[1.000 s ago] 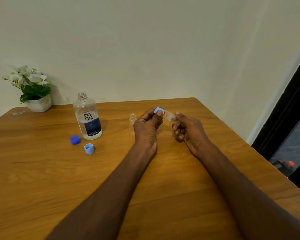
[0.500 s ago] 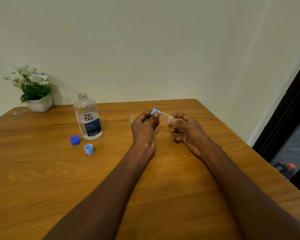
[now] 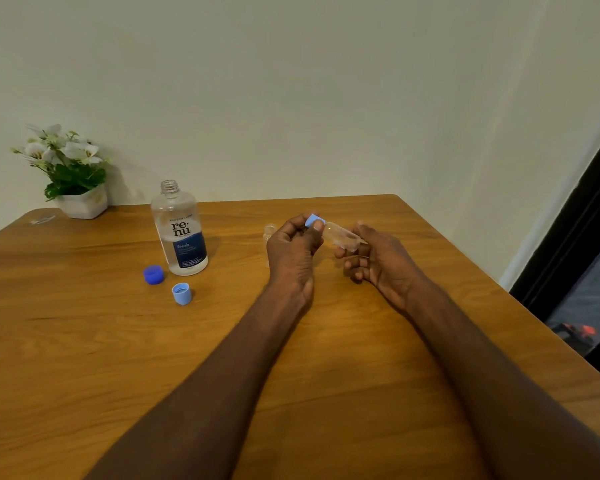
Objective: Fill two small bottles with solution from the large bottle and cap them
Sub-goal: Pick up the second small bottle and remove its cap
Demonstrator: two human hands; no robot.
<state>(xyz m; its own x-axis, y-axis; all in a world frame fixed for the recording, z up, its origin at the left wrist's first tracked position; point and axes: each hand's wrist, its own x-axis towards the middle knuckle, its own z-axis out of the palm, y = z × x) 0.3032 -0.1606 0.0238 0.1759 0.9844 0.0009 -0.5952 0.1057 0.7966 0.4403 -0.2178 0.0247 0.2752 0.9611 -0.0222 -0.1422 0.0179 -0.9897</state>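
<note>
A wooden table [image 3: 84, 341] set into the corner of a pale-walled room carries everything in view. Over the middle of the table, toward its far edge, the left hand [image 3: 291, 254] pinches a light blue cap [image 3: 314, 221] between thumb and fingertips at the mouth of a small clear bottle [image 3: 342, 235]. The right hand [image 3: 378, 259] grips that bottle, which lies tilted with its neck pointing left, fingers curled round its base. Whether the cap is being turned on or off cannot be told, nor whether the bottle holds liquid.

Just behind the left hand, a second small bottle [image 3: 269, 233] stands upright on the table with no cap on it; its fill level is not visible. Farther left stands the large bottle [image 3: 181, 233], open at the neck and mostly full. In front of it, toward the near-left, lie a dark blue cap [image 3: 153, 274] and a second light blue cap [image 3: 181, 293], apart from each other and from the bottle. A potted plant [image 3: 71, 174] sits at the far-left corner.

Judged from this arrangement, one small bottle is at the capping step; the second remains to be capped, and probably the large bottle closed.
</note>
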